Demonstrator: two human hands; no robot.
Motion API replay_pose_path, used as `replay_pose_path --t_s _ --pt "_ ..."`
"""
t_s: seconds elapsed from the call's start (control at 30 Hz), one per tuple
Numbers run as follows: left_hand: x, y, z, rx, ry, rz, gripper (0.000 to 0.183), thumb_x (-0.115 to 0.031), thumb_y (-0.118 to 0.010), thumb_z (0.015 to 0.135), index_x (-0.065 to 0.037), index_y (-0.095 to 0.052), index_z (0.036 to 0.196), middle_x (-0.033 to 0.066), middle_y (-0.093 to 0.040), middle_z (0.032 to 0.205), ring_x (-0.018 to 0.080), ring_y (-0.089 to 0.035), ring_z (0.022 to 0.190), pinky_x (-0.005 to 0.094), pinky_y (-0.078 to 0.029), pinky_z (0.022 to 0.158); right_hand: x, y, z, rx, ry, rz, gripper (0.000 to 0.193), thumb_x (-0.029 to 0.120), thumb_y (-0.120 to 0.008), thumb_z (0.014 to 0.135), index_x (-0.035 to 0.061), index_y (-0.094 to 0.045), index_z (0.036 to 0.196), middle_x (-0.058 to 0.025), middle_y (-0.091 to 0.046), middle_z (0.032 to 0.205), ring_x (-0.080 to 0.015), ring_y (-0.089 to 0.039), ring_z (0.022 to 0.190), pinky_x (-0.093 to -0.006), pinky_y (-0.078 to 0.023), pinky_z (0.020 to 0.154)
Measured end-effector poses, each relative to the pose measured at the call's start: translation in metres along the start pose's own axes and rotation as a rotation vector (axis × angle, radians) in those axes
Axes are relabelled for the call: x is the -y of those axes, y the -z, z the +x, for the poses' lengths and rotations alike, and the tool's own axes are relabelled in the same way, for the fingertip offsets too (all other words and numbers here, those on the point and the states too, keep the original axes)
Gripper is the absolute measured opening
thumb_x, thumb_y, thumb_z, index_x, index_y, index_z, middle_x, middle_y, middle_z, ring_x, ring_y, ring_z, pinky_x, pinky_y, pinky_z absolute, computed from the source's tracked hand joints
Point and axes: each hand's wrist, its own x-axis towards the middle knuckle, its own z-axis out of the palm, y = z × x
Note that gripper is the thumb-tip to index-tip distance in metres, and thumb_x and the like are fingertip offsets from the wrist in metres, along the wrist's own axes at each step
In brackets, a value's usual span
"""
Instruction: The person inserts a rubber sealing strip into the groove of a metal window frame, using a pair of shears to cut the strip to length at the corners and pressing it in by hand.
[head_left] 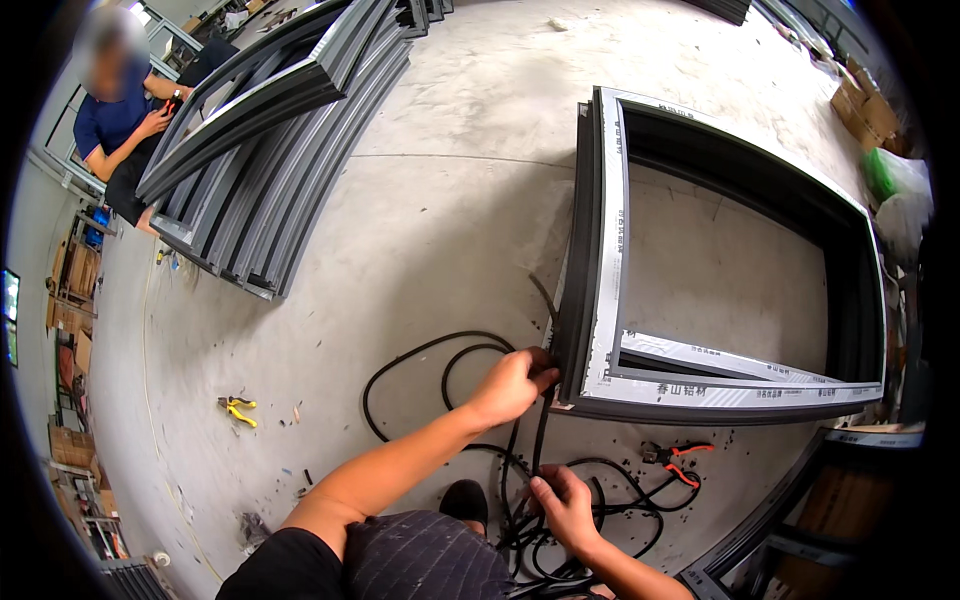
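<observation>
A long black rubber sealing strip (541, 438) runs between my two hands. My left hand (512, 386) is closed on it, fingers pinched against the near left corner of a dark window frame (606, 250) that bears white protective film. Lower down, my right hand (566, 506) grips the same strip between thumb and fingers. Part of the strip rises along the frame's left side, beyond my left hand. The rest lies in loose loops on the floor, around and below my hands.
Red-handled cutting pliers (675, 460) lie right of the strip's loops, and yellow-handled pliers (238, 410) farther left. Stacked dark frames (285, 190) stand at the upper left, where another person (122, 125) holds a tool. Cardboard boxes (866, 108) sit far right.
</observation>
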Motion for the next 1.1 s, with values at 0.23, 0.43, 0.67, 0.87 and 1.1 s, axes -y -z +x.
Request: replay_pose_path --t_s 0.23,0.43,0.67,0.87,1.1 --pt "0.009 0.005 0.002 0.126 0.121 -0.162 0.024 -0.018 -0.063 0.091 0.005 -0.063 0.099 0.0085 -0.066 0.082 0.0142 -0.06 0.073 0.0294 -0.049 0.067 -0.002 -0.003 0.001 0.046 0.003 0.045 0.023 0.012 -0.059 0.095 -0.0065 -0.055 0.108 -0.0087 -0.067 0.079 -0.0103 -0.057 0.062 -0.025 -0.047 0.056" --pt "0.007 0.005 -0.014 0.246 0.221 -0.333 0.024 -0.019 -0.061 0.094 0.004 -0.063 0.099 0.0061 -0.066 0.087 0.0132 -0.061 0.075 0.0276 -0.051 0.068 -0.007 -0.003 0.001 0.029 0.017 0.077 0.021 0.011 -0.058 0.095 -0.0058 -0.055 0.107 -0.0082 -0.066 0.079 -0.0101 -0.056 0.062 -0.0245 -0.046 0.057" --pt "0.003 0.005 -0.024 0.25 0.284 -0.329 0.019 -0.017 -0.061 0.094 0.002 -0.062 0.095 0.0061 -0.064 0.083 0.0137 -0.06 0.075 0.0283 -0.049 0.071 -0.002 0.004 -0.004 0.1 0.014 0.004 0.02 0.012 -0.06 0.094 -0.003 -0.058 0.106 -0.0087 -0.067 0.078 -0.0116 -0.061 0.065 -0.0264 -0.049 0.06" --pt "-0.007 0.015 -0.006 0.249 0.406 -0.381 0.026 -0.022 -0.061 0.095 0.004 -0.062 0.101 0.0096 -0.067 0.092 0.0171 -0.064 0.086 0.0296 -0.051 0.08 -0.023 0.017 -0.003 0.079 0.005 0.022 0.025 0.014 -0.061 0.093 -0.0037 -0.058 0.11 -0.0108 -0.069 0.081 -0.0126 -0.064 0.07 -0.0271 -0.051 0.063" --pt "-0.004 0.015 0.018 0.18 0.293 -0.304 0.026 -0.023 -0.062 0.094 0.002 -0.063 0.096 0.0074 -0.066 0.085 0.0154 -0.062 0.074 0.0297 -0.052 0.073 -0.016 0.026 0.003 0.059 0.004 0.015 0.023 0.011 -0.06 0.093 -0.0048 -0.058 0.109 -0.0102 -0.068 0.081 -0.0146 -0.064 0.069 -0.0269 -0.05 0.063"
